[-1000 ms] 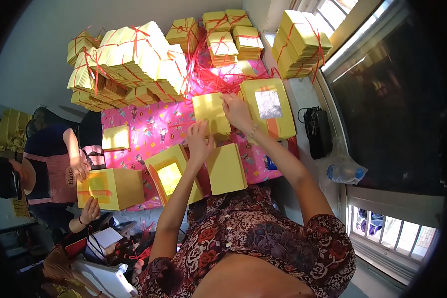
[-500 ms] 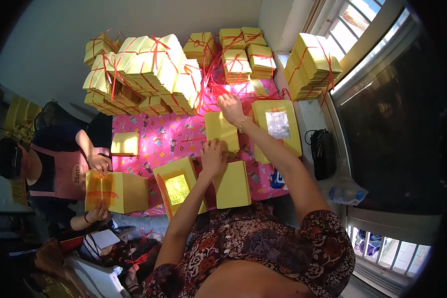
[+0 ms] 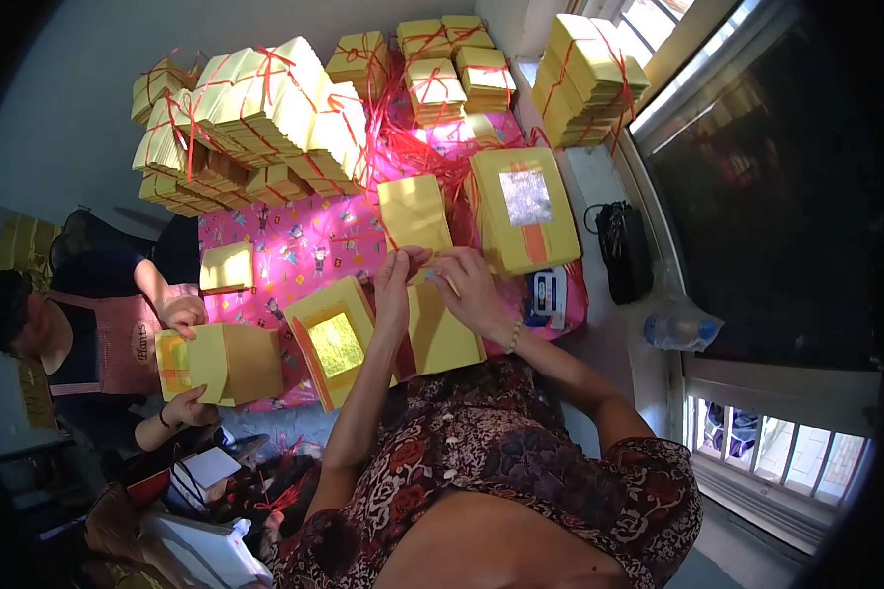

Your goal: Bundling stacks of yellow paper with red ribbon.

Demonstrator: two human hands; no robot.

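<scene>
My left hand [image 3: 395, 283] and my right hand [image 3: 467, 285] meet at the near edge of a small stack of yellow paper sheets [image 3: 414, 213], pinching a sheet between the fingers. Under my wrists lies another yellow stack [image 3: 444, 337]. To its left a stack [image 3: 332, 341] shows a gold foil square with an orange edge. A larger stack with a silver foil square [image 3: 526, 204] lies to the right. All rest on a pink patterned cloth [image 3: 304, 245].
Bundles of yellow paper tied with red string [image 3: 255, 113] pile up at the far side, more [image 3: 589, 64] by the window. Another person [image 3: 79, 334] at left holds a yellow stack [image 3: 221, 363]. A black pouch [image 3: 624, 250] and plastic bottle [image 3: 680, 329] lie at right.
Both my hands have drawn back toward me and come together at the near edge of the small yellow stack. The person at left has lifted their stack.
</scene>
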